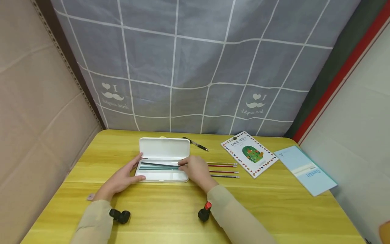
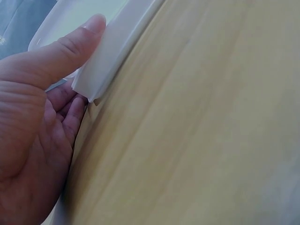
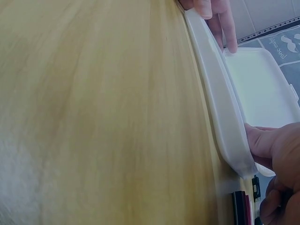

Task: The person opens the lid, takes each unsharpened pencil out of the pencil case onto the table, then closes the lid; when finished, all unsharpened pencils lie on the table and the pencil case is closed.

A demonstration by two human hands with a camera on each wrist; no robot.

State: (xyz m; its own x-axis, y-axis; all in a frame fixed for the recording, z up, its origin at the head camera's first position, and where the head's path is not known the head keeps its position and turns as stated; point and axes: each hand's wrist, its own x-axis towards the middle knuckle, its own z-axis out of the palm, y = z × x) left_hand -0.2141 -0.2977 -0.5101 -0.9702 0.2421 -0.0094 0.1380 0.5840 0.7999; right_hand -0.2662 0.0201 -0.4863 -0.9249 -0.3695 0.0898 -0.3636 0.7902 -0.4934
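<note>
White case (image 1: 164, 148) between both hands (image 1: 120, 179) (image 1: 197, 171)

beige sleeves (image 1: 93, 222), black wrist cameras (image 1: 124, 217)

Left hand (image 1: 123, 178), thumb (image 1: 137, 179) spread from fingers (image 1: 136, 160), right hand (image 1: 197, 170) pinching, both forearms (image 1: 95, 222) angled inward

In my head camera's view, soft, even light brightens the yellow table (image 1: 170, 213), with faint shadows beside my sleeves (image 1: 94, 220); the wide view splays the walls outward at both sides. My left wrist's picture is duller, the wood grain blurred, the white case (image 2: 119, 44) pale at the top. In my right wrist's, glare whitens the lower left, and the lid (image 3: 262, 86) looks washed out, upper right.
</note>
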